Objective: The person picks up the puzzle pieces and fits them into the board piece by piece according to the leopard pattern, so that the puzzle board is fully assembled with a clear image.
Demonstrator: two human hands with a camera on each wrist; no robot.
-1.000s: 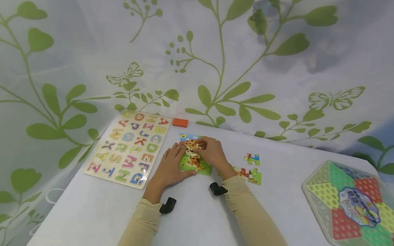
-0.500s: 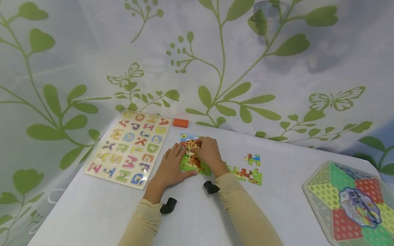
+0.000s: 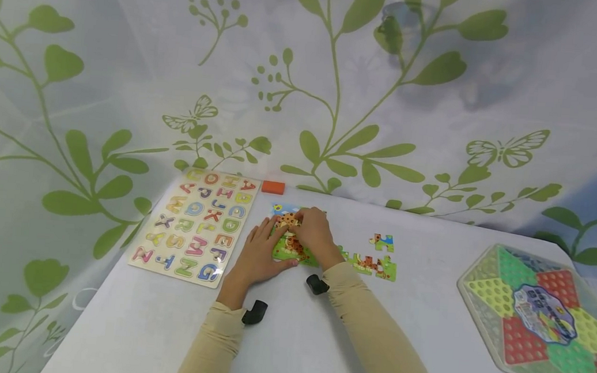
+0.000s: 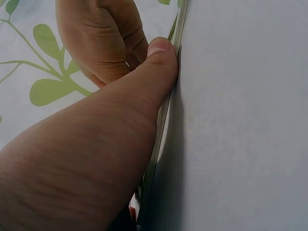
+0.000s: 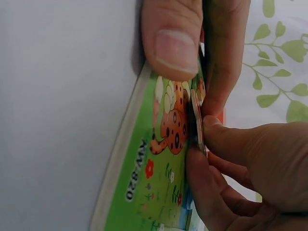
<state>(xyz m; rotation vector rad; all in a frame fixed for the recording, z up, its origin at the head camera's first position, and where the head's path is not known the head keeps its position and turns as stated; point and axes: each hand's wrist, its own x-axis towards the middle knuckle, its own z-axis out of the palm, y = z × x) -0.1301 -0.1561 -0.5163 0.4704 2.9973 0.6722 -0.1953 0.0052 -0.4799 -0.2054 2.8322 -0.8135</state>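
A small jigsaw puzzle board (image 3: 284, 257) with a spotted cartoon animal on green lies before me in the head view. My left hand (image 3: 258, 256) rests over its left side, fingers stretched. In the left wrist view its thumb (image 4: 161, 60) lies along the board's edge. My right hand (image 3: 316, 234) bends over the board's upper right part. Up close in the right wrist view, it pinches a thin jigsaw puzzle piece (image 5: 196, 115) on edge, right at the picture surface. The piece's printed face is mostly hidden.
Several loose puzzle pieces (image 3: 387, 268) lie right of the board, with another piece (image 3: 384, 242) above them. A wooden alphabet board (image 3: 192, 225) is at left, beside an orange block (image 3: 273, 187). A hexagonal Chinese checkers box (image 3: 544, 313) sits far right. A leaf-printed curtain backs the white table.
My right hand and forearm have shifted slightly left over the board, uncovering more of the loose pieces. A left finger now reaches farther across the picture toward the right hand.
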